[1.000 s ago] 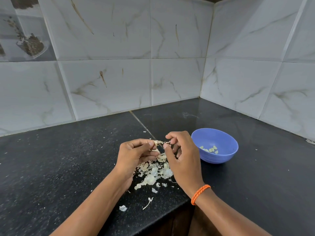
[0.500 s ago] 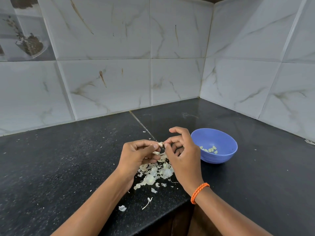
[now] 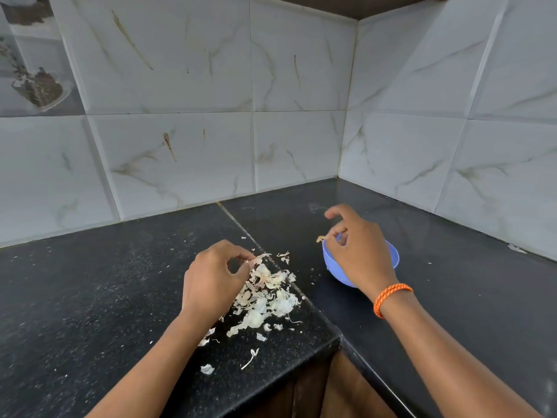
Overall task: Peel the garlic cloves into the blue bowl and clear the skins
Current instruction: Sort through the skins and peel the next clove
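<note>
Blue bowl (image 3: 331, 267) near worktop's (image 3: 90, 297) inner corner, contents hidden by right hand (image 3: 358, 251), which pinches a garlic piece (image 3: 320, 238) at rim. Skin (image 3: 259, 259) pinched in left hand (image 3: 211, 279) over skins pile (image 3: 265, 297).

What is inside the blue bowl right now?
Only a strip of bare inner wall of the blue bowl shows. The right hand hovers over it, covering the rest, so any contents are hidden.

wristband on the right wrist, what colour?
Orange, a braided double-strand wristband, clearest in the head view, just below the right hand.
</note>
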{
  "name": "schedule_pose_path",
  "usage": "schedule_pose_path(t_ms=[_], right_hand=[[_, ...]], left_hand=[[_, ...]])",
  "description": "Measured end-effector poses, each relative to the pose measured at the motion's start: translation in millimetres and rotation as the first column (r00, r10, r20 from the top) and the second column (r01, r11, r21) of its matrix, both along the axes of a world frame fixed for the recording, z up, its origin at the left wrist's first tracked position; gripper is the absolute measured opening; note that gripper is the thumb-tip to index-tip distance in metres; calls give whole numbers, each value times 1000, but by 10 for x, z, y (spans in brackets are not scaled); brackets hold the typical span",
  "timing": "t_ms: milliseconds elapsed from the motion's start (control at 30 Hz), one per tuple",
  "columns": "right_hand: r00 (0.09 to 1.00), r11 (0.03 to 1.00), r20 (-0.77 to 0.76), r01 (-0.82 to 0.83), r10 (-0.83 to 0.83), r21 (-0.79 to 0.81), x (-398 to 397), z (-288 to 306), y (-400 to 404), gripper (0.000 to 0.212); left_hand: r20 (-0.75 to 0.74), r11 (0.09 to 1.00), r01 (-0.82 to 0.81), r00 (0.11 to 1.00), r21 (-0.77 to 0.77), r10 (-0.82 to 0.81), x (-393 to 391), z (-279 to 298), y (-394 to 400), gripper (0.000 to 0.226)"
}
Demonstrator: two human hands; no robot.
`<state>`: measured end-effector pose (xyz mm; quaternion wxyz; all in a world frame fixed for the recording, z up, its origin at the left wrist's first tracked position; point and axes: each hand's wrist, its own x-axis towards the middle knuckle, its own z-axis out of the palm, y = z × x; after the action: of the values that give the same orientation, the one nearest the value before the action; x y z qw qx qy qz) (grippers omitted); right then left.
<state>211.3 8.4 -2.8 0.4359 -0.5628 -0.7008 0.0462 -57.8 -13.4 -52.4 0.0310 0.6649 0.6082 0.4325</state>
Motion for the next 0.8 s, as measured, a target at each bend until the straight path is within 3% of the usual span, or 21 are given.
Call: schedule_pose_path(t_ms=[167,367,500,600,700,800], right_hand=[[960,975,198,213,-197,-62,214,-69,42,27],[919,969,317,245,-235,6,111,4,13,30],[970,999,243,-31,21,40,-263,53,-117,17],[908,966,329,-246,260,-85,-583,-68,-96,18],[821,944,468,-273,328,-184,-828,-262,-19,20],[768,948,556,-259,317,-183,-950,-392,30,18]], left_hand=[[37,999,-33,999,-13,33,-17,37,3,16],[61,997,-75,995,-31,77,-66,32,16,15],[16,995,-37,999,-92,38,-129,1,74,16],[14,988,34,999,-148,-32,-154,-55,116,16],[-30,989,35,999,-141,-40,-142,-91,135,12],[-39,992,12,999,-130,-17,-143,-92,140,11]])
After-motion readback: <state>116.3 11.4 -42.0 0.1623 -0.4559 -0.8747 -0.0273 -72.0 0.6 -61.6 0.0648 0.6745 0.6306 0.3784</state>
